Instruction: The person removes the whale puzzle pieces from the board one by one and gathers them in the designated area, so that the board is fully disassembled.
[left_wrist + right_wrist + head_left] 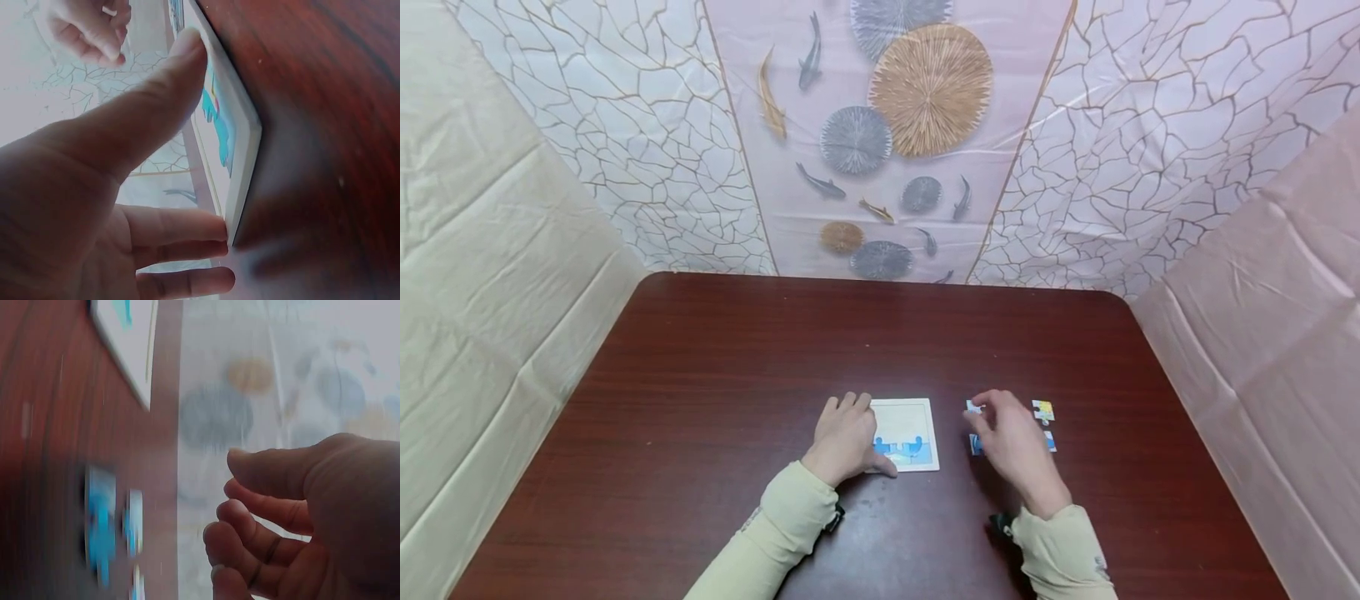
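A white-framed jigsaw puzzle board (904,409) lies on the table with blue pieces (907,450) fitted along its near side. My left hand (844,440) holds the board at its left end. In the left wrist view its thumb (169,81) lies over the near rim and fingertips (219,228) touch the far end of the left edge. My right hand (1017,442) hovers to the right of the board over loose jigsaw pieces, fingers loosely bent and nothing between them. Blurred blue pieces (101,519) show below it in the right wrist view.
Loose pieces lie right of the board: a yellow one (1043,411) at the back, a blue one (976,444) in front, others partly hidden by my right hand. The dark wooden table (737,358) meets a patterned cloth (857,208) behind and plain cloth at both sides.
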Demonstrator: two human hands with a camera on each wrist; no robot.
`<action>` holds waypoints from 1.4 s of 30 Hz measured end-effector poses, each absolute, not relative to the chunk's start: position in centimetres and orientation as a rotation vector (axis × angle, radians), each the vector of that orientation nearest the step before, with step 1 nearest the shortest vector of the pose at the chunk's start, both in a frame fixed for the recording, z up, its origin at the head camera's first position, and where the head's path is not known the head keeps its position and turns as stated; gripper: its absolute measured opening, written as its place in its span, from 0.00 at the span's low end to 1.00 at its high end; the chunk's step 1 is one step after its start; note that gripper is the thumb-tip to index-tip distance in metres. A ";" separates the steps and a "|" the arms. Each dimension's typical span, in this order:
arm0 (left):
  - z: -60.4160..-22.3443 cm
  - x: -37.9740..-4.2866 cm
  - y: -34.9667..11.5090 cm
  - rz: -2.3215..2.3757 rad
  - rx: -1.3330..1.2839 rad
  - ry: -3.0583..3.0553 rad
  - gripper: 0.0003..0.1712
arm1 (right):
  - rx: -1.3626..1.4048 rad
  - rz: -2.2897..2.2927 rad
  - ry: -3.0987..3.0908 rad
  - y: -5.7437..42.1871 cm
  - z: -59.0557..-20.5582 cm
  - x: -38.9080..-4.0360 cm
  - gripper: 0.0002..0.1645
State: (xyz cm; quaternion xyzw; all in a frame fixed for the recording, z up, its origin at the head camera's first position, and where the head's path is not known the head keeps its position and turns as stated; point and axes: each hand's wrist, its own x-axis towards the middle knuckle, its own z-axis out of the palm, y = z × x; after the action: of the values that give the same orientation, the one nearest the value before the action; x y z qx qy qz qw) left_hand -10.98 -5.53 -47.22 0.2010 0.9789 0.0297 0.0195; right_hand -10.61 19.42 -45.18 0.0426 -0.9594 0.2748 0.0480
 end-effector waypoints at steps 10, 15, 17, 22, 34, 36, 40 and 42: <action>-47.4 -11.1 -5.7 0.048 0.635 3.028 0.45 | 0.461 0.800 -2.998 13.1 -45.5 -9.7 0.13; -47.4 -11.1 -5.8 0.062 0.626 3.046 0.45 | 0.700 0.766 -2.978 11.3 -46.1 -9.3 0.15; -47.4 -11.0 -5.8 0.077 0.629 3.052 0.45 | 0.758 0.742 -2.978 10.9 -46.4 -9.2 0.17; -47.2 -10.9 -5.7 0.110 0.647 3.077 0.43 | 0.857 0.702 -2.947 10.0 -47.2 -9.1 0.17; -47.4 -10.7 -5.8 0.066 0.700 3.093 0.37 | 0.939 0.724 -2.881 9.3 -48.2 -8.9 0.08; -47.4 -10.8 -5.8 0.067 0.701 3.090 0.37 | 0.942 0.721 -2.877 9.3 -48.3 -8.9 0.08; -47.2 -10.8 -5.9 0.086 0.688 3.073 0.38 | 0.942 0.709 -2.877 9.3 -48.2 -9.0 0.09; -47.1 -10.9 -5.9 0.103 0.678 3.060 0.39 | 0.942 0.707 -2.884 9.3 -48.2 -9.0 0.11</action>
State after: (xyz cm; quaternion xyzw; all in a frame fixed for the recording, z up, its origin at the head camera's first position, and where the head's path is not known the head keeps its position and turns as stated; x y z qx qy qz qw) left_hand -10.89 -5.94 -47.12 0.2162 0.9758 0.0327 0.0027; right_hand -9.04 9.29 -48.21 0.3025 -0.9257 0.2269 0.0130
